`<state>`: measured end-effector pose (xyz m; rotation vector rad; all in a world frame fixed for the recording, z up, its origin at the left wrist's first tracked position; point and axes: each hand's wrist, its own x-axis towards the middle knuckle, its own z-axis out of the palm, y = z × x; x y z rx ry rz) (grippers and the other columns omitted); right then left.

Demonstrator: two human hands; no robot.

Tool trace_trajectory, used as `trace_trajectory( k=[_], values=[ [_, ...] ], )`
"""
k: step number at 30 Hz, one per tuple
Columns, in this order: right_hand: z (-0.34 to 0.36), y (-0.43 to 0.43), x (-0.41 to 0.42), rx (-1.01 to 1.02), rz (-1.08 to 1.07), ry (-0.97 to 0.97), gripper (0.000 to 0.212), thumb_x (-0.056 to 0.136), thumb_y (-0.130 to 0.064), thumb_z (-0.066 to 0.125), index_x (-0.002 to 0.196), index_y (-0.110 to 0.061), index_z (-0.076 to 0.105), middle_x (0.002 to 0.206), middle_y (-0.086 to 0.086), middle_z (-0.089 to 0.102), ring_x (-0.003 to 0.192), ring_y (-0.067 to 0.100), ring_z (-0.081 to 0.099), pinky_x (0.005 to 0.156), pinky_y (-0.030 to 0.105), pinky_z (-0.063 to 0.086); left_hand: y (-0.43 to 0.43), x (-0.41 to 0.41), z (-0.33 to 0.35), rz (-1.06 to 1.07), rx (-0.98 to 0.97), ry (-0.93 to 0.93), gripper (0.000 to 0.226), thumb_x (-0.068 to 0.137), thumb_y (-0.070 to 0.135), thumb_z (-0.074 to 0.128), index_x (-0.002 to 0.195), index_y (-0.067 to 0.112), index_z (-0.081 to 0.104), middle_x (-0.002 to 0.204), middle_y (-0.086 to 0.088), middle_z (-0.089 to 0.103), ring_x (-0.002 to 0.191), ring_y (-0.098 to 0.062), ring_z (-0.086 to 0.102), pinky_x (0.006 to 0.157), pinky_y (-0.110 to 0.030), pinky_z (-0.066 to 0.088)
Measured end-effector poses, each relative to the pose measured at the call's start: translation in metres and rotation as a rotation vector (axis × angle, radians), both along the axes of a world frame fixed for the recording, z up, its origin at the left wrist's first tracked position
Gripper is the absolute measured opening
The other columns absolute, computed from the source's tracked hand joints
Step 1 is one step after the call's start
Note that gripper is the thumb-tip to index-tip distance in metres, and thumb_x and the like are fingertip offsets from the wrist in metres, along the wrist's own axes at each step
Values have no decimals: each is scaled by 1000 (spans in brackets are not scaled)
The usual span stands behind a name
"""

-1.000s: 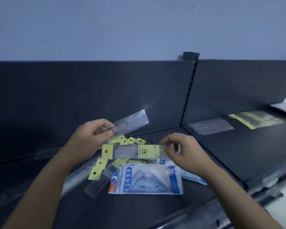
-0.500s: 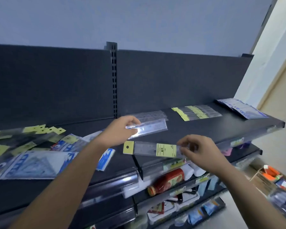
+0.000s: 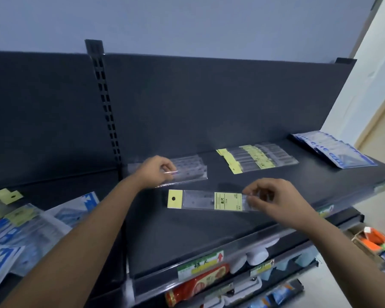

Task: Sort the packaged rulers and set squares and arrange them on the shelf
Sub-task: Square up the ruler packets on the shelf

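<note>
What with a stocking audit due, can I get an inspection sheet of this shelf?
Surface: dark shelf, bare at the front.
Job's things: tagged ruler and clear ruler in hand; clear stack, tagged stack and blue packs in a row at the back.
Clutter: mixed packs heaped in the left bay.
Hands: left hand pinches the clear ruler at the clear stack; right hand pinches the tagged ruler's right end.
Cables: nothing seen.
Surroundings: red packet on a lower shelf; box of goods low at right.
</note>
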<state>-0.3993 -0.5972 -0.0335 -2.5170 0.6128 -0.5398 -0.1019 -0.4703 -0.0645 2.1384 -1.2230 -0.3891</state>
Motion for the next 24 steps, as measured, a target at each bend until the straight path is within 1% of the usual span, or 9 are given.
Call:
trace_trajectory(
  k=[1,4,7,9,11,15,19,22,24],
  values=[
    [1,-13,3,-1,-7,-3,12,81,-9,70,83,-21,72,70,-13,65,64,-3,56,58,9,40,-6,8,-5,12,20,-28,13,80,14,73,87,24,68,90,8,66,87,-12,62,78,-26,49],
    [1,-52,16,7,-5,6,8,81,-10,70,83,-18,73,70,-12,64,62,-3,54,57,8,40,-19,26,-7,4,98,-121,17,72,18,76,78,30,66,85,13,66,83,-10,62,75,-25,49],
    [-5,-84,24,27,24,36,6,82,-12,69,84,-18,72,73,-12,64,62,-2,53,57,9,40,-36,27,5,-79,97,-209,25,68,24,83,80,33,64,86,16,58,78,-6,56,72,-26,44],
    [-11,-103,27,49,32,41,8,82,-12,69,84,-20,72,74,-11,66,62,-1,54,57,9,40,-54,14,17,-108,37,-147,19,72,29,83,84,28,68,80,16,57,69,-4,53,66,-22,41],
    [-16,-122,28,66,40,38,10,82,-12,69,84,-22,72,75,-11,67,62,2,55,57,10,41,-75,-7,28,-157,-8,-86,14,78,34,77,86,24,71,73,16,60,63,-3,53,65,-20,42],
    [-23,-157,26,128,65,17,12,82,-11,68,81,-22,72,69,-15,65,56,1,52,56,13,39,-120,-55,34,-292,73,-53,18,80,50,69,82,32,71,78,17,66,72,-2,60,70,-24,52],
    [-23,-198,20,140,123,14,16,81,-10,67,79,-26,70,66,-27,62,52,1,49,52,11,36,-167,-95,26,-307,122,-99,16,84,44,68,90,29,68,86,18,66,72,-2,59,70,-23,50],
    [-25,-236,14,117,171,6,15,80,-11,68,80,-26,71,64,-26,60,51,3,48,50,11,36,-196,-118,18,-251,141,-187,16,86,37,68,97,26,66,87,17,62,72,-2,54,72,-26,49],
    [-28,-261,11,125,231,20,15,81,-13,68,81,-27,70,65,-27,60,51,3,47,50,10,35,-210,-132,11,-174,142,-196,20,85,36,69,102,26,66,90,16,60,72,-2,52,74,-27,49]
  ],
)
